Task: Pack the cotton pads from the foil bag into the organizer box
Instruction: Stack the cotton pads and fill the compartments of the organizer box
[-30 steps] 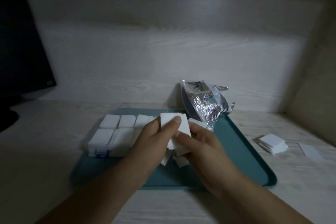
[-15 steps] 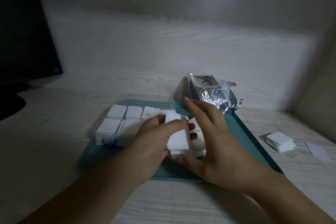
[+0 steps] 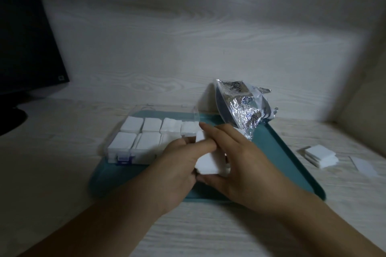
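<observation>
2 hands at work: both meet over the tray on one stack of pads.
Table: pale wood-grain table (image 3: pixel 62 173), carrying everything here.
Monitor: dark flat screen (image 3: pixel 25 37), standing at the far left.
Tray: teal rectangular plastic tray (image 3: pixel 282 152), holding the box and the bag's foot.
Organizer box: clear plastic organizer box (image 3: pixel 133 155) with a blue latch, on the tray's left half; 6 or more compartments show white filling, and the nearest right cells are hidden by the hands.
Foil bag: crinkled silver foil bag (image 3: pixel 244 106), propped at the tray's far right corner, mouth gaping.
Left hand: left hand (image 3: pixel 183 165), thumb and fingers (image 3: pixel 205 148) clamped on the stack's left edge.
Right hand: right hand (image 3: pixel 246 165), fingers curled over the top and thumb under the near edge, gripping the same stack.
Cotton pads: white square cotton pad stack (image 3: pixel 208 162), held just right of the box, above the tray.
Loose pads: small white pile (image 3: pixel 319 152) on the table, well apart from the tray.
Risk: the soft stack may fan or shed pads if the squeeze slackens during transfer; an over-thick stack may jam at a cell's walls.
</observation>
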